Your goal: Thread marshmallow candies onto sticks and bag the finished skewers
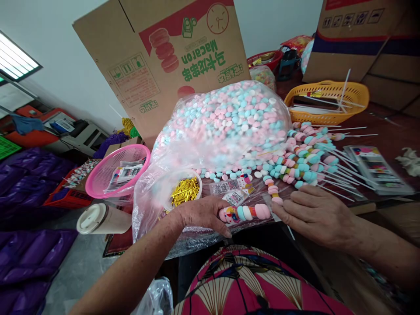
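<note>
A skewer of marshmallow candies (245, 212) in pink, blue and white lies level at the table's front edge, apparently inside a clear printed wrapper. My left hand (205, 212) closes around its left end, thumb below and fingers above. At the other end my right hand (311, 214) is closed with bent fingers at the wrapper's edge, and a white stick (291, 232) shows beneath it. Just above the right fingertips lies a second candy skewer (272, 189). Flat clear wrappers (226, 187) lie behind my left hand, next to a white bowl (201, 186) of gold twist ties (185, 191).
A big clear bag of pastel candies (226, 118) fills the middle. Finished-looking skewers (305, 157) are piled right, near a stack of printed wrappers (377, 168) and a yellow basket (328, 116). A pink basket (93, 181), lidded cup (93, 218) and carton (131, 78) stand left.
</note>
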A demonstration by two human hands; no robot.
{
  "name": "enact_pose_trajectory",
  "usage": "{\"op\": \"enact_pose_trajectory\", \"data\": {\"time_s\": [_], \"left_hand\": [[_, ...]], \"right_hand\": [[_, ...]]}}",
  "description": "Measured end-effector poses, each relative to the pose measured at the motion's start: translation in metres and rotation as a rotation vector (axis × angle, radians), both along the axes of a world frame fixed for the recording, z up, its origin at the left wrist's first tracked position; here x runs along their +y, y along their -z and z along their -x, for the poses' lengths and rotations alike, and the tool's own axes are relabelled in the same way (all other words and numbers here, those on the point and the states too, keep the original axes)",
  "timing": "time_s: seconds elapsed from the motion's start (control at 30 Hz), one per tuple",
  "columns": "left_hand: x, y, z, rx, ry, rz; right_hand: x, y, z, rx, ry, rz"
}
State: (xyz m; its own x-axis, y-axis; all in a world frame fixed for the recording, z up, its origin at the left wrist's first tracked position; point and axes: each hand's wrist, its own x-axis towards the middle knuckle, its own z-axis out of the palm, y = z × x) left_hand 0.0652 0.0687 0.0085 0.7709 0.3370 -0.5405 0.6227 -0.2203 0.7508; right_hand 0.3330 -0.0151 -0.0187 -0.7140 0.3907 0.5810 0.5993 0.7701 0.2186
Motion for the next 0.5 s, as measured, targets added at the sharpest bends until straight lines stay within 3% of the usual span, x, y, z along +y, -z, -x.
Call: {"op": "enact_pose_trajectory", "data": {"time_s": [0.07,0.13,0.23,0.37,0.5], "left_hand": [[-0.001,0.002,0.000,-0.012,-0.063,-0.055],[-0.003,0.005,-0.001,-0.006,-0.064,-0.214],[-0.006,0.011,-0.005,0.077,0.027,-0.553],[-0.009,0.024,-0.008,0.188,0.126,-1.059],[-0.009,0.032,-0.004,0.147,0.150,-1.248]], "right_hand": [[-0.002,0.004,0.002,-0.018,0.000,0.038],[-0.004,0.009,0.004,0.005,0.013,0.098],[-0.005,0.016,0.009,0.095,0.045,0.219],[-0.006,0.016,0.008,0.125,0.115,0.498],[-0.008,0.014,0.002,0.139,0.133,0.626]]}}
